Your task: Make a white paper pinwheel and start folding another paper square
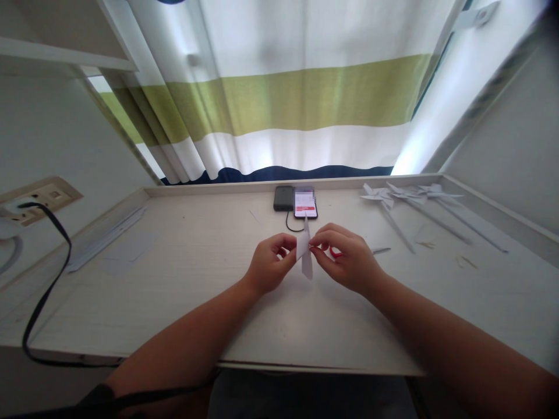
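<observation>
Both hands are raised over the middle of the desk, around a folded white paper pinwheel (306, 265) seen nearly edge-on. My left hand (271, 262) pinches its left side between thumb and fingers. From the right, my right hand (347, 256) has thumb and forefinger pressed together at the pinwheel's centre; whether something small sits between them is hidden. Behind the right hand lie scissors (381, 250), their red handle partly covered by the fingers.
A lit phone (304, 202) lies beside a black power bank (283, 198) at the back. Several finished paper pinwheels (379, 195) on sticks lie right, near small wooden bits (425, 244). Paper strips (109, 237) lie left. A black cable (52, 291) hangs from the wall socket (52, 195).
</observation>
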